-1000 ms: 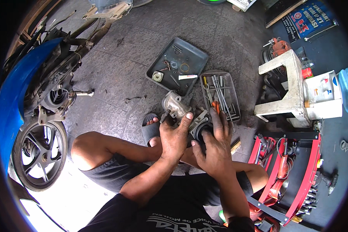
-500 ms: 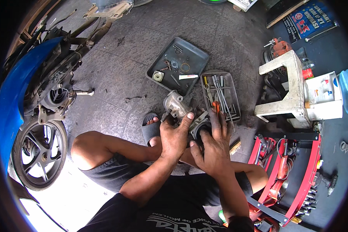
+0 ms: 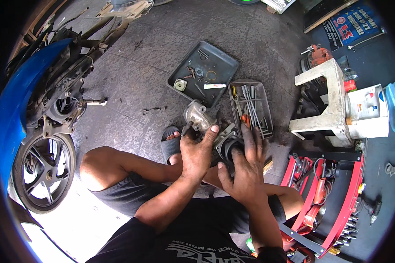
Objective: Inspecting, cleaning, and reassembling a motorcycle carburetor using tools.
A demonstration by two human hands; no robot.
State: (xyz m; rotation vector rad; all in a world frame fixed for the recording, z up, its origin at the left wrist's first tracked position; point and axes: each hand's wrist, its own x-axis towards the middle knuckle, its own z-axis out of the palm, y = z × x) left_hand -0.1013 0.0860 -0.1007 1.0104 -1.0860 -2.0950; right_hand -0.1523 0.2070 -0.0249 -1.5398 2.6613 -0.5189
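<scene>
My left hand (image 3: 196,151) grips a silver metal carburetor (image 3: 199,116) above my lap, with the thumb on top and the fingers wrapped around its near side. At the carburetor's right end is a round opening with a black rubber part (image 3: 226,149), which looks like a diaphragm. One finger of my right hand (image 3: 245,174) presses into that black part. The other right fingers stretch forward and the thumb stands apart, near the rim. The underside of the carburetor is hidden by my hands.
A dark tray (image 3: 173,79) with small parts lies ahead, beside a tool tray (image 3: 270,105) of screwdrivers. On the left stands a partly stripped blue motorcycle (image 3: 13,118). To the right are a white wooden stool (image 3: 333,72) and a red tool rack (image 3: 340,219).
My right hand has shifted slightly right, showing more of the black rubber part. The carburetor has tilted a little in my left hand.
</scene>
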